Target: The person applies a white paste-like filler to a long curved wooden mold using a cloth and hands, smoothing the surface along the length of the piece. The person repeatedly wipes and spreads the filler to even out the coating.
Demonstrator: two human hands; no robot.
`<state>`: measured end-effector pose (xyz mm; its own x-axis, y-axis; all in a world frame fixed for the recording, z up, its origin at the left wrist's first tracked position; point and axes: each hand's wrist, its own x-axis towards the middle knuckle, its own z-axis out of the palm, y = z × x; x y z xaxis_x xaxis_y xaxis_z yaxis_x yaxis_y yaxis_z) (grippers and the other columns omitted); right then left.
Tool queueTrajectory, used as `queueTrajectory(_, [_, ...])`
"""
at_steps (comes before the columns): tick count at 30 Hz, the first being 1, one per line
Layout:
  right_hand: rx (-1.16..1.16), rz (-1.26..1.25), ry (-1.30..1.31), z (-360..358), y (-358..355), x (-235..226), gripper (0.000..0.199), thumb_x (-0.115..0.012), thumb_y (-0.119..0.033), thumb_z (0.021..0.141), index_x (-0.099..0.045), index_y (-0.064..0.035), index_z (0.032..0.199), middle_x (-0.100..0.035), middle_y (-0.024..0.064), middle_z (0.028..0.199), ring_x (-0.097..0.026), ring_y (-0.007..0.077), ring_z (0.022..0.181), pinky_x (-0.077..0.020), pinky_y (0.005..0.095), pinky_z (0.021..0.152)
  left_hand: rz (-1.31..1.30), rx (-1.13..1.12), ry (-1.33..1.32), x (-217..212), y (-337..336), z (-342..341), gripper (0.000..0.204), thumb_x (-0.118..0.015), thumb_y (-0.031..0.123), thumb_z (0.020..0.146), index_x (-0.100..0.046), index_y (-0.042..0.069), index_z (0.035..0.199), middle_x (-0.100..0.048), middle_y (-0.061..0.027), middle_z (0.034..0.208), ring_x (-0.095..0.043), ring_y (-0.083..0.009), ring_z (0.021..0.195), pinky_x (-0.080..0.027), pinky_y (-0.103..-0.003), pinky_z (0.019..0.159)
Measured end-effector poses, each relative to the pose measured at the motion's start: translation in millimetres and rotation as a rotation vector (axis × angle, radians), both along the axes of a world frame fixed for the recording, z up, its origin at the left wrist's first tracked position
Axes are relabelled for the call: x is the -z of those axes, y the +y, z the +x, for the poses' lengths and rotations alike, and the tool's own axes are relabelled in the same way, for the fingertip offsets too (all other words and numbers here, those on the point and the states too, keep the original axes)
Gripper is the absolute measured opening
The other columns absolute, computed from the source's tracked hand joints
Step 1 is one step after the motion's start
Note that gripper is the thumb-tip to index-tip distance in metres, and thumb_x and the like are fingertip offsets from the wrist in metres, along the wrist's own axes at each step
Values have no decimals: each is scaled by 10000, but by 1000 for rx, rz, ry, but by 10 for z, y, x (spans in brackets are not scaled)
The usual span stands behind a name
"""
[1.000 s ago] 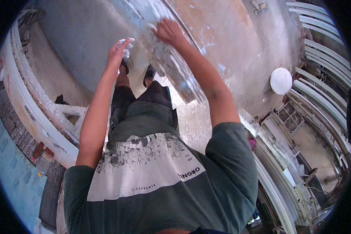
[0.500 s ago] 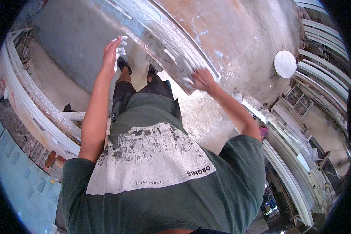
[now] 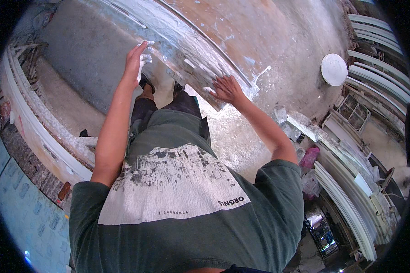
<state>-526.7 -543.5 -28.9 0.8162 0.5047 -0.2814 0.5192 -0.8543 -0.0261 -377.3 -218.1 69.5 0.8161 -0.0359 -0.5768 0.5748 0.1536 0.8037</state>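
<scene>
A long strip coated in wet, white plaster-like paste (image 3: 187,41) runs diagonally across the bench, from the top left down to the right. My right hand (image 3: 228,89) rests on the paste near the strip's lower right end, palm down with fingers spread and white smears on the thumb. My left hand (image 3: 138,63) hovers beside the near edge of the bench, fingers stretched out and coated with thick white paste. It grips no tool. Ragged white paste (image 3: 258,85) sticks out past the strip's right end.
A round white lid-like disc (image 3: 334,70) lies at the right. Long white moldings (image 3: 344,209) are stacked at the right, and more (image 3: 378,68) lie beyond the disc. A pink bundle (image 3: 310,157) sits by my right elbow. On the left stands a curved white-stained bench (image 3: 45,136).
My right hand, blurred by motion before, has moved slightly left along the strip and shows sharply. Ragged paste at the strip's end is more visible. My left hand has shifted slightly right.
</scene>
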Motion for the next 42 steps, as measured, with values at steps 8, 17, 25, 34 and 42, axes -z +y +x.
queueTrajectory(8, [164,-25,214,-29,-193,-481,434,-530,-456,805,-635,-36,788,-623,143,865,-586,286,856,-447,427,710,-24,-122,25,53,373,-108,329,-579,348,850,-614,75,1029,-590,-17,927,-530,-126,799,-426,-266,706])
queueTrajectory(17, [136,178,210,690,324,-349,401,-534,-349,815,-587,33,705,-576,235,787,-566,370,777,-451,467,683,-40,-187,-36,-136,753,40,380,-532,383,867,-590,78,1086,-548,-18,912,-494,-110,787,-412,-256,708])
queueTrajectory(25, [51,279,75,2185,1414,-246,462,-456,-370,871,-592,65,797,-588,261,907,-563,391,882,-459,456,770,-53,-350,-93,-219,1549,448,375,-538,395,856,-598,84,1057,-573,-16,960,-503,-123,833,-403,-279,735])
queueTrajectory(34, [62,246,98,3705,2712,-321,460,-462,-373,868,-581,60,766,-586,264,882,-561,393,873,-447,463,802,-100,-565,-73,201,3122,1396,421,-523,417,859,-581,80,1105,-557,-38,997,-487,-140,869,-392,-291,773])
queueTrajectory(42, [11,273,9,5108,3779,-216,465,-441,-366,878,-593,56,753,-589,267,867,-554,393,892,-429,464,833,-104,-516,-39,180,4250,2505,382,-536,408,852,-598,100,1069,-573,-7,901,-513,-108,737,-425,-261,673])
